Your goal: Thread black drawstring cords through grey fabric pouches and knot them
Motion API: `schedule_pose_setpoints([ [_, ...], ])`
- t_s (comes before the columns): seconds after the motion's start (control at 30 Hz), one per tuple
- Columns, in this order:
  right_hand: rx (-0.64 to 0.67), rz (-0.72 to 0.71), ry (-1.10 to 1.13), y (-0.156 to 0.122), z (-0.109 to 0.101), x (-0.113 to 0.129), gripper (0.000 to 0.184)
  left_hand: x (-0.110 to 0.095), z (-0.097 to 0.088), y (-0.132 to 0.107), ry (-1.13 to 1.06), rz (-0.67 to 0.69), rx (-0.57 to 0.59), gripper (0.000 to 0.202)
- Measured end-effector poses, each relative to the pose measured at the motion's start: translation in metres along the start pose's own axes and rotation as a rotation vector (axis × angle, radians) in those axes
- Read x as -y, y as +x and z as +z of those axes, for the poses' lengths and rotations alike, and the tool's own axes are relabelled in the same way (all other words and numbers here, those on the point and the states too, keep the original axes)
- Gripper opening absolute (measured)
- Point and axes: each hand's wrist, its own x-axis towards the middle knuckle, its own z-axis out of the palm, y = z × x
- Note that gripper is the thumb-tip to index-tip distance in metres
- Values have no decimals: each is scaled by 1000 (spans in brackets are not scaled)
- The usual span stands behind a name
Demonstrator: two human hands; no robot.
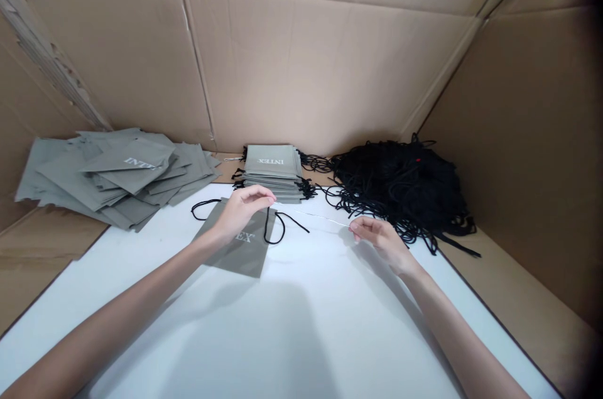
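Observation:
A grey pouch (252, 257) with INTEX lettering lies on the white table, partly covered by my left hand (247, 207). A black cord (284, 232) loops out at the pouch's upper right and also shows at its upper left. My left hand is closed in a pinch on the cord beside the upper right corner. My right hand (377, 239) is to the right, pinching a thin pale wire (325, 218). The wire stretches between both hands, slanting down to the right. Whether the left fingertips also grip its far end, I cannot tell.
Loose grey pouches (127, 179) are heaped at the back left. A neat stack of corded pouches (272, 163) stands at the back middle. On the back right sits a big tangle of black cords (400, 182). Cardboard walls (330, 60) enclose the white table (264, 349).

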Motion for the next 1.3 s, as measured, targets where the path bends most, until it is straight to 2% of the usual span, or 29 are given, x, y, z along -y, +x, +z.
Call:
schedule_pose_setpoints([
  [0.27,-97,-66,-167,5,1,-11,40,-11,-12,6,-36,88,-185,24],
  [0.4,-139,-72,-257,8,1,-18,39,-20,-16,4,-60,130,-203,26],
  [0.47,-154,-72,-311,8,2,-20,37,-26,-18,1,-48,151,-164,26],
  [0.5,-155,-72,-340,8,2,-20,35,-31,-20,-1,-25,162,-104,26],
  [0.63,-127,-74,-461,5,2,-21,31,-54,-44,-8,103,201,295,30],
  [0.67,-124,-73,-490,4,2,-21,31,-59,-54,-9,134,206,311,31],
  [0.7,-129,-72,-520,3,2,-21,31,-62,-64,-10,169,210,270,32],
  [0.77,-159,-77,-578,2,3,-20,33,-61,-88,-9,263,204,86,32],
  [0.83,-207,-88,-628,2,7,-19,38,-46,-112,-8,370,167,-88,34],
  [0.87,-236,-103,-659,3,10,-17,41,-34,-123,-8,429,144,-136,36],
  [1.0,-284,-284,-803,14,36,1,46,29,-155,-10,531,68,-182,46],
  [1.07,-202,-405,-828,23,57,19,41,57,-160,-12,583,43,-198,50],
  [1.13,-60,-466,-840,34,84,42,37,76,-159,-14,638,29,-183,49],
  [1.3,209,-557,-878,73,155,83,27,93,-148,-15,742,50,-91,32],
])
